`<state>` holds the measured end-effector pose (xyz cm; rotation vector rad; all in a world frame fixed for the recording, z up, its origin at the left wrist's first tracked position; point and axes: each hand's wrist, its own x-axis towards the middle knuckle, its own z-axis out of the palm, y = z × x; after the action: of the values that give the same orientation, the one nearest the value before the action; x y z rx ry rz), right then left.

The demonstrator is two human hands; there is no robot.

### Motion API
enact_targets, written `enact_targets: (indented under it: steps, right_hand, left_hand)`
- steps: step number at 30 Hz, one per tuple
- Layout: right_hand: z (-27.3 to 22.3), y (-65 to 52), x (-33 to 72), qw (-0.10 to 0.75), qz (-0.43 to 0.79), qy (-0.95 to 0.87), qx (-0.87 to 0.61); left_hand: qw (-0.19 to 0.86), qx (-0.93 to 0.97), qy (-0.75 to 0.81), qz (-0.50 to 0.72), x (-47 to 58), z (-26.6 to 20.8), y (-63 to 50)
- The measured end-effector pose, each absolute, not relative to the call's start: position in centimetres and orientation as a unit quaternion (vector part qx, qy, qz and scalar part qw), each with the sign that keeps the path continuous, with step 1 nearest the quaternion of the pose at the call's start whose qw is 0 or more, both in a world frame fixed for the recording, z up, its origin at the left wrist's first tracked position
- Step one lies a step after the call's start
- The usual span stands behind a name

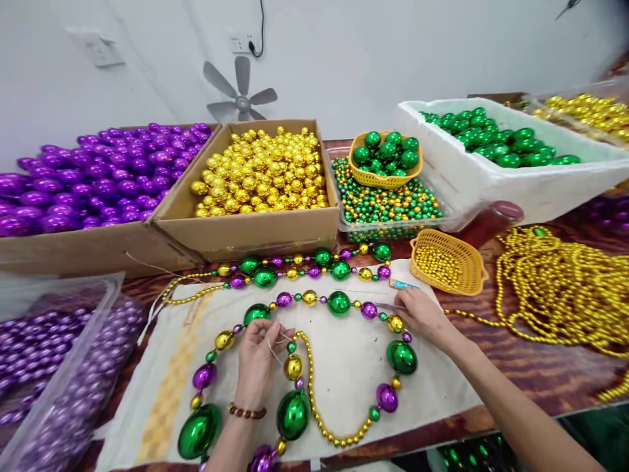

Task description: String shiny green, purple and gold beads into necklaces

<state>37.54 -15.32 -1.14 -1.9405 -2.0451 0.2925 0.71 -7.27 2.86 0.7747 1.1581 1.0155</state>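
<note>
My left hand [258,351] is closed in a pinch on thin white string [276,354] at the end of a bead necklace [339,303]. This necklace has large green balls, smaller purple and gold ones, and a run of small gold beads, looping over a pale cloth [344,373]. At the cloth's upper right, my right hand [420,314] has its fingers curled down by a thin dark object, too small to name. Just above it lies a small blue-and-orange item [403,284]. A second bead strand [295,272] stretches along the cloth's far edge.
Behind stand boxes of purple balls [113,174] and gold balls [263,174], a clear tray [393,229] of small beads and a white foam box [447,154]. A yellow basket [472,282] and piled gold bead strands [555,288] lie right; bagged purple beads [93,373] lie left.
</note>
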Motion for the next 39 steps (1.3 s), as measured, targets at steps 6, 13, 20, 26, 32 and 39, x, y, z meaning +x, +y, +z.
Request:
enact_targets:
  steps: [6, 13, 20, 26, 32, 39]
  right_hand:
    - [0.1, -16.6, 37.8, 0.150, 0.076, -0.697, -0.697]
    - [6.4, -15.1, 30.7, 0.195, 0.183, -0.742, -0.615]
    - [8.3, -9.5, 23.9, 0.124, 0.302, -0.800, -0.502]
    - [8.0, -7.0, 23.8, 0.084, 0.338, -0.818, -0.458]
    - [9.1, -5.8, 23.2, 0.052, 0.371, -0.810, -0.451]
    - [8.7, -4.7, 22.7, 0.030, 0.435, -0.786, -0.438]
  left_hand:
    - [0.658, 0.345, 0.501, 0.444, 1.1, 3.0, -7.3]
    - [0.688, 0.336, 0.487, 0.421, 1.0, 2.9, -7.0]
    - [0.687, 0.351, 0.485, 0.413, 1.4, 3.1, -6.9]
    - [0.674, 0.375, 0.488, 0.409, 1.5, 3.1, -6.8]
    - [0.671, 0.387, 0.489, 0.401, 1.6, 3.1, -6.6]
    - [0.664, 0.394, 0.498, 0.394, 1.6, 3.1, -6.7]
